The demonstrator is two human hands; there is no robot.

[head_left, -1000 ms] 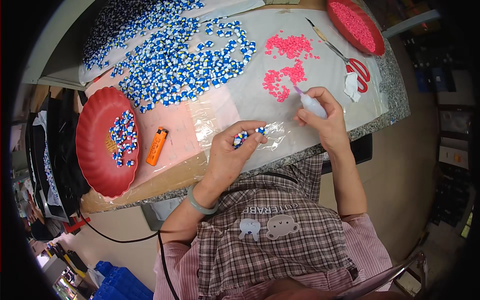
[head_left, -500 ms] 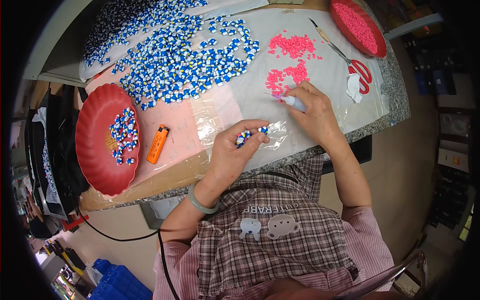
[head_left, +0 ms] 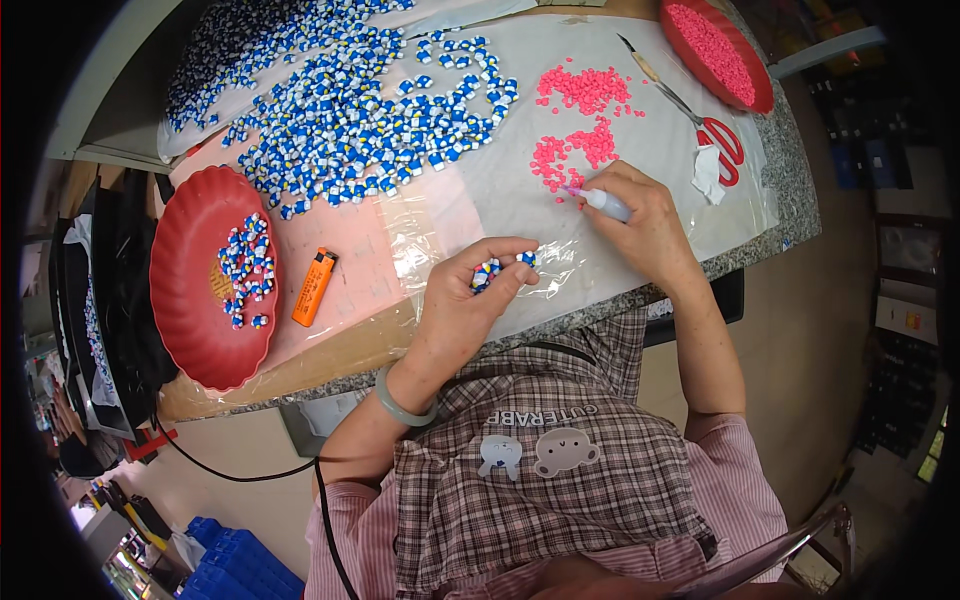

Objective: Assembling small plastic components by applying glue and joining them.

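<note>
My left hand (head_left: 462, 312) is closed around several small blue-and-white figures (head_left: 486, 274), one of them pinched between thumb and forefinger over the plastic-covered table edge. In my right hand (head_left: 648, 232) is a small squeeze bottle (head_left: 608, 205) with pale liquid and a thin needle tip. That tip points left, at the lower edge of a scatter of tiny pink pieces (head_left: 598, 146); whether it touches one is too small to tell. A large spread of the same blue-and-white figures (head_left: 350, 125) covers the table's far left.
A red scalloped bowl (head_left: 185, 290) with some figures stands at the left, beside an orange box cutter (head_left: 315, 288). Far right are a red bowl of pink pieces (head_left: 712, 55), red-handled scissors (head_left: 730, 150), a pointed wooden-handled tool (head_left: 644, 66) and crumpled white paper (head_left: 707, 176).
My right hand has shifted a little to the right with the squeeze bottle, its tip now by the pink pieces' lower edge. The left hand has hardly moved.
</note>
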